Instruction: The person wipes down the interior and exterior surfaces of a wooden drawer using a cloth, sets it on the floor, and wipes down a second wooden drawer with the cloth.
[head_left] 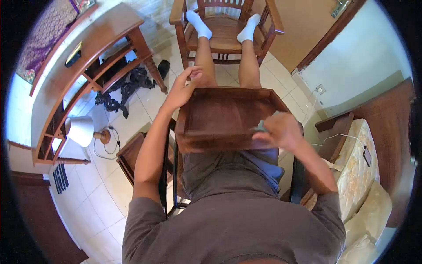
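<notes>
A dark brown wooden drawer (215, 116), its open top facing up, rests across my lap. My left hand (181, 90) lies against its far left corner, with the fingers loosely bent beyond the edge and not visibly wrapped round the wood. Over the drawer's near right part, my right hand (281, 131) is smeared by motion. A small grey-green cloth (263, 126) sticks out from its closed fingers; the exact material is blurred.
My feet in white socks rest on a wooden armchair (224, 31) ahead. On the left stand a curved wooden desk (110, 20) and, on the floor, a tipped lamp (81, 131) and another drawer (132, 154). A phone (367, 156) lies on the mattress (354, 176) at right.
</notes>
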A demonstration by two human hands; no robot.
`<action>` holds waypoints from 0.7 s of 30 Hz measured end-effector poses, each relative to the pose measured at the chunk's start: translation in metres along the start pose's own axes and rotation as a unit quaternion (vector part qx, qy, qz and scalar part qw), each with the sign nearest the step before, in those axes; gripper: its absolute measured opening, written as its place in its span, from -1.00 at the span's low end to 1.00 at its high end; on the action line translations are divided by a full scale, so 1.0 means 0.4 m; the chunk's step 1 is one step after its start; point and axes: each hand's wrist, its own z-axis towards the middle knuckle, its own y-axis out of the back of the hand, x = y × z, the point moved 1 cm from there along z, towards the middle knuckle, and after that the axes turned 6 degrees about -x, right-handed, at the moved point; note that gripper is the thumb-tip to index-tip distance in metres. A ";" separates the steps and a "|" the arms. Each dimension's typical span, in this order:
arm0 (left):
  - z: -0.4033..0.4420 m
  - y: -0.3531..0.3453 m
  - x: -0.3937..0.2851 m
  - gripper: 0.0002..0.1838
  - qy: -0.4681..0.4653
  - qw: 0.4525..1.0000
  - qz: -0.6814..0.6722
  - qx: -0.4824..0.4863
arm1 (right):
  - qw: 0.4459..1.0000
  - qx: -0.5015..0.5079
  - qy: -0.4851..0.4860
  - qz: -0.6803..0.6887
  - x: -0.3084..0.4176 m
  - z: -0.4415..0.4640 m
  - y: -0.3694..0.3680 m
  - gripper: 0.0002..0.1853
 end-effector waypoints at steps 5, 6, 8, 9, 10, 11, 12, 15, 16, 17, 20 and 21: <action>-0.014 0.113 -0.227 -0.46 -0.004 0.962 -0.161 0.223 | 0.975 0.057 -0.156 0.145 -0.125 0.175 0.128 -0.38; -0.019 0.116 -0.227 -0.52 -0.039 0.975 -0.126 0.177 | 0.968 0.055 -0.153 0.191 -0.146 0.200 0.135 -0.38; -0.028 0.093 -0.178 -0.62 -0.151 0.983 -0.092 0.057 | 0.948 0.052 -0.137 0.281 -0.180 0.247 0.146 -0.36; -0.037 0.079 -0.199 -0.69 -0.102 0.988 -0.114 0.024 | 0.968 0.071 -0.106 0.214 -0.192 0.264 0.154 -0.37; -0.039 0.067 -0.221 -0.75 -0.053 0.989 -0.137 -0.010 | 0.966 0.062 -0.114 0.225 -0.199 0.278 0.165 -0.36; -0.029 0.073 -0.242 -0.66 -0.036 0.992 -0.116 -0.038 | 0.962 0.056 -0.121 0.238 -0.198 0.283 0.174 -0.36; -0.018 0.076 -0.272 -0.65 -0.035 0.992 -0.112 -0.057 | 0.957 0.053 -0.130 0.254 -0.200 0.290 0.179 -0.36; 0.024 0.106 -0.315 -0.54 0.008 0.985 -0.157 -0.072 | 0.937 0.028 -0.136 0.319 -0.228 0.313 0.179 -0.52; 0.016 0.100 -0.322 -0.47 0.075 0.962 -0.250 -0.080 | 0.927 0.003 -0.136 0.350 -0.230 0.312 0.171 -0.56; 0.018 0.096 -0.313 -0.47 0.104 0.956 -0.260 -0.086 | 0.915 0.042 -0.216 0.339 -0.235 0.300 0.179 -0.62; 0.019 0.081 -0.221 -0.46 0.128 0.959 -0.237 -0.085 | 0.927 -0.092 -0.246 0.267 -0.300 0.260 0.134 -0.63; 0.024 0.084 -0.198 -0.46 0.122 0.964 -0.222 -0.084 | 0.892 -0.169 -0.283 0.311 -0.318 0.260 0.157 -0.65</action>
